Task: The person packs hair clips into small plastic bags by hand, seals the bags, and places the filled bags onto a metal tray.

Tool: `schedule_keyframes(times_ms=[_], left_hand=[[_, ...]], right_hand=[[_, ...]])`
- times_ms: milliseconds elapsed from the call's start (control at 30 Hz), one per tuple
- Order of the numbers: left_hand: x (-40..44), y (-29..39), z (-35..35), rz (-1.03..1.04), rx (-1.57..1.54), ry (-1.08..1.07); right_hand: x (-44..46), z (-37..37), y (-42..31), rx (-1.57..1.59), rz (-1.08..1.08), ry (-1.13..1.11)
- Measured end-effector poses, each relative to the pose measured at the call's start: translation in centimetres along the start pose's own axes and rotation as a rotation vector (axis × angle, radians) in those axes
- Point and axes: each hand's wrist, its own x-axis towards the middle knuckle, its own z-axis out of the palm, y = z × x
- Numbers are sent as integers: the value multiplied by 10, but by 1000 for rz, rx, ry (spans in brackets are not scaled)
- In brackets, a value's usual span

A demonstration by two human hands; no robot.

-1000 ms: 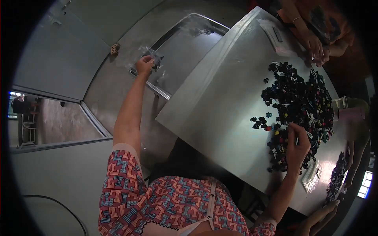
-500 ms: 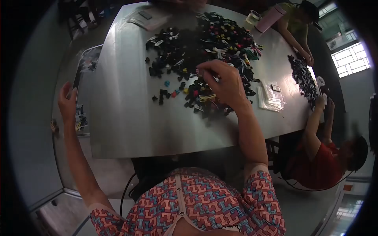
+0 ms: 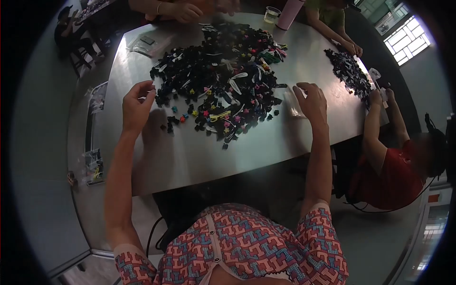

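Left fingers: the left hand (image 3: 137,107) is loosely curled, thumb and forefinger parted; nothing is seen gripped.
Right fingers: the right hand (image 3: 311,104) is half-curled, and no piece is seen in it; whether anything is touched by its tips cannot be told.
Black strip: a small, narrow black piece (image 3: 281,86) lies just off the right fingertips, apart from them.
Clear bags: flat transparent plastic bags (image 3: 295,110) are partly covered by the right hand; slipperiness should be expected, so one edge is best pinched lightly.
Mixed heap: a broad pile of small black plastic pieces with white, yellow, pink and red ones (image 3: 228,78) is spread between both hands. Tangling seems likely, so pieces are better lifted singly from the rim than dragged.
Strays: a small red piece (image 3: 183,119) and a small blue-green piece (image 3: 174,109) lie near the left fingers, towards the body; the palm should be kept raised over them.
Table: grey metal (image 3: 164,166) is left bare from the left fingers towards the body, where pieces can be seen singly.
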Motion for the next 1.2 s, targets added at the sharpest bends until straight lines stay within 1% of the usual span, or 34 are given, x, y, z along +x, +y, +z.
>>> schedule_keyframes(times_ms=[33, 67, 100, 133, 167, 233, 367, 433, 467, 533, 567, 633, 667, 733, 767, 833, 867, 933, 1067, 1133, 1167, 1200], left_hand=[[3, -5, 7, 15, -22, 141], [4, -10, 10, 21, -18, 135], [1, -12, 12, 54, 12, 200], [-1, -14, 12, 87, 42, 266], [-2, -15, 11, 90, 48, 261], [-5, -13, 9, 146, 18, 307], [-7, -9, 10, 194, 76, 253], [-6, -9, 8, 72, 60, 178], [-5, -11, 7, 73, 61, 180], [-6, -13, 7, 41, -17, 192], [-6, -13, 7, 39, -17, 198], [-8, -5, 11, 131, 41, 221], [-10, -2, 13, 129, 40, 224], [-10, 2, 14, 132, 57, 206], [-10, 2, 14, 139, 57, 201], [-9, 0, 15, 170, 64, 178], [-9, 0, 15, 176, 63, 171], [-11, 4, 16, 143, 54, 167], [-10, 3, 16, 191, 34, 165], [-11, 7, 16, 194, 63, 168], [-12, 10, 16, 193, 61, 173], [-12, 15, 15, 157, 48, 150]], right_hand=[[-4, -1, 1, 2, 8, 4], [-10, -1, 2, -59, 25, 0], [-17, -2, 2, -120, 43, -9], [-21, -8, 2, -85, -32, -63], [-24, -8, 3, -80, -26, -63], [-28, -5, 5, -73, -46, 1], [-27, -6, 8, -31, -3, -8], [-26, -5, 12, -36, 4, 4], [-25, -6, 13, -34, 2, 5], [-24, -9, 15, 27, 87, 7], [-20, -11, 18, 28, 81, 5], [-14, -15, 27, 320, 412, -210], [-14, -14, 34, 319, 409, -211], [-15, -6, 44, 575, 447, -104], [-15, -3, 50, 578, 452, -97], [-14, -3, 50, 805, 482, -55], [-16, -6, 50, 805, 488, -47], [-15, -14, 46, 980, 616, -86], [-11, -22, 42, 894, 636, -63], [-9, -25, 30, 831, 471, 34], [-9, -24, 22, 829, 466, 33], [-8, -25, 6, 816, 367, 76]])
